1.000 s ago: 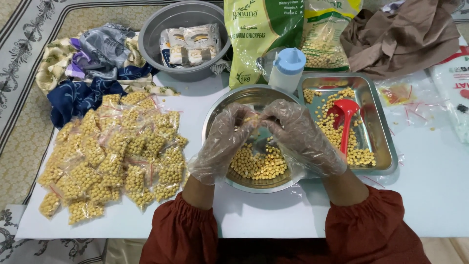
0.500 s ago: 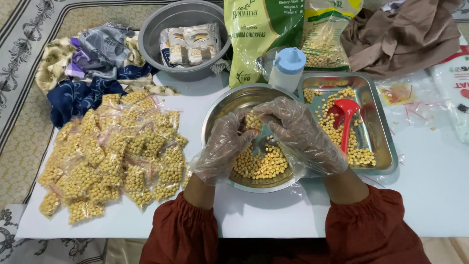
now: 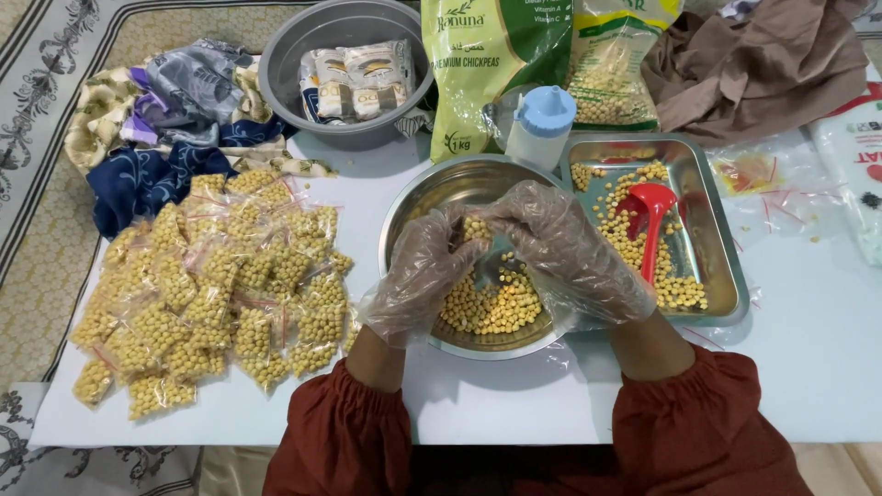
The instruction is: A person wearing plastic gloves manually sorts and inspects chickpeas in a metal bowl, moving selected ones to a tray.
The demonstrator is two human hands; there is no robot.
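Both hands wear clear plastic gloves and meet over a round steel bowl (image 3: 413, 197) with loose chickpeas (image 3: 491, 303) in its bottom. My left hand (image 3: 418, 276) and my right hand (image 3: 560, 248) together pinch a small clear bag of chickpeas (image 3: 475, 227) between their fingertips, above the bowl's middle. To the left lies a heap of several filled small chickpea bags (image 3: 216, 294) on the white table.
A steel tray (image 3: 721, 276) with chickpeas and a red scoop (image 3: 649, 216) sits right of the bowl. Behind are a white bottle with blue cap (image 3: 539, 129), two large chickpea packs (image 3: 491, 55), a grey basin (image 3: 294, 83) holding packets, patterned cloths (image 3: 156, 119) and a brown cloth (image 3: 763, 64).
The hands have stayed over the bowl; the fingers have shifted slightly around the small bag. Nothing else has moved.
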